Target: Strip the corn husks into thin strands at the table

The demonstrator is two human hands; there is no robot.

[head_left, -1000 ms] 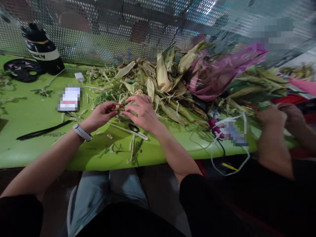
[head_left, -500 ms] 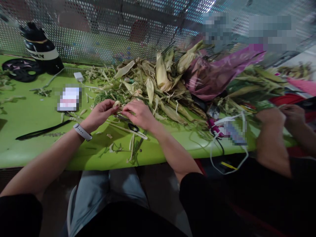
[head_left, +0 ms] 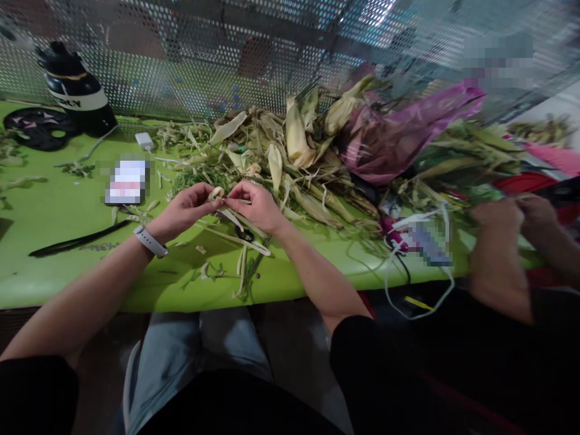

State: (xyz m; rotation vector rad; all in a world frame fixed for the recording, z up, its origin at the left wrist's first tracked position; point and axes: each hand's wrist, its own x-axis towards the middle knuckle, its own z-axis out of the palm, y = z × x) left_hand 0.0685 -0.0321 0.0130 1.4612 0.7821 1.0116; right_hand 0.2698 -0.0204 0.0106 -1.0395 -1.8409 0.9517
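Observation:
My left hand (head_left: 186,209) pinches a small, pale, curled piece of corn husk (head_left: 216,194) between thumb and fingers. Close against it, my right hand (head_left: 257,206) has its thumb and forefinger closed at the same piece. Thin husk strips stick out below the right fingers. Under that hand lie what look like scissors (head_left: 244,234), showing a black ring handle. Behind both hands is a heap of dried corn husks (head_left: 272,163). A bundle of fine green strands (head_left: 199,178) lies just behind my left hand.
On the green table (head_left: 172,290) stand a phone (head_left: 127,182), a white charger (head_left: 144,141), a black bottle (head_left: 79,90) and a black strap (head_left: 77,239). A purple plastic bag (head_left: 385,145) leans on the husks. At right, another person's hands (head_left: 498,217) work near a white cable (head_left: 421,220).
My right hand has moved slightly down and left, and its spread fingers have closed into a pinch beside my left hand. The husk piece shows more clearly between them.

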